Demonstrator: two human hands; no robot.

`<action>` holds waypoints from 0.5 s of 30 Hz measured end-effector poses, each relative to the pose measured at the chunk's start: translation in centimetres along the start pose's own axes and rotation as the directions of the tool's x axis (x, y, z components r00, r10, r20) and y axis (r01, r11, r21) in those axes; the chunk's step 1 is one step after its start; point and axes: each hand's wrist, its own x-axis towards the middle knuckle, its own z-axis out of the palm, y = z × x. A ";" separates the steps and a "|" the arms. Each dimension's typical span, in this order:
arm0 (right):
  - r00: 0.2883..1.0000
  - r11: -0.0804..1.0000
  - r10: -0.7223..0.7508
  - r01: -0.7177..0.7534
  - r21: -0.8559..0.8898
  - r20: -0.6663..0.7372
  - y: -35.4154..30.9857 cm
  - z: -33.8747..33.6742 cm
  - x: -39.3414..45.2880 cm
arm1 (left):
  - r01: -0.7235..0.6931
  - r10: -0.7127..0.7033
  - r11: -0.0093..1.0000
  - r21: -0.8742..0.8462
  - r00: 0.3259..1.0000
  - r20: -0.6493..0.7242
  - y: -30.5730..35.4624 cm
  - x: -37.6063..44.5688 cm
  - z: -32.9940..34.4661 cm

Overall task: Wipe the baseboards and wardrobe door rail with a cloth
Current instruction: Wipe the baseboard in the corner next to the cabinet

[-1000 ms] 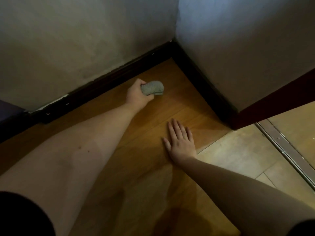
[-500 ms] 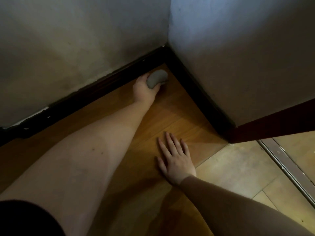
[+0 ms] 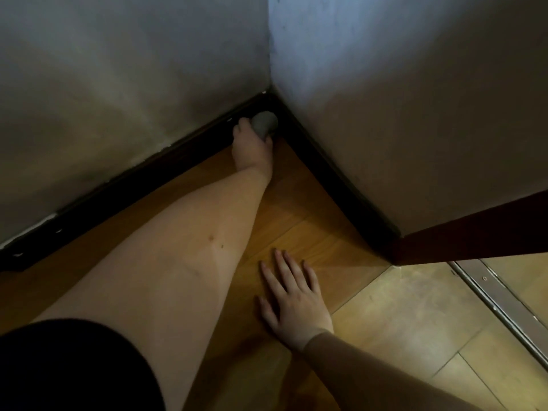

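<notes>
Head view looks steeply down, close, into floor corner (image 3: pixel 284 161).

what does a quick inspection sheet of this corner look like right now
surface: wooden floor, lighter boards toward the right.
job's things: grey cloth bunched at the corner where the two dark baseboards meet; metal door rail at the right, untouched.
clutter: nothing seen.
grippers: left hand grips the cloth against the corner; right hand flat on the floor, fingers straight.
cables: nothing seen.
surroundings: two grey walls meeting in a corner, a dark red panel at the right.
</notes>
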 end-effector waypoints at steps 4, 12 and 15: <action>1.000 1.000 -0.012 0.012 0.004 -0.012 0.1 0.0 0.0 | -0.016 0.019 0.998 -0.056 0.999 0.047 -0.7 0.7 0.8; 1.000 1.000 -0.012 0.012 0.005 -0.016 0.2 0.5 0.0 | 0.001 0.041 0.981 -0.194 0.976 0.216 -1.7 0.5 0.6; 1.000 1.000 -0.012 0.012 0.008 0.000 0.2 0.6 0.0 | -0.028 0.066 0.993 -0.115 0.939 0.337 -2.3 -0.6 0.1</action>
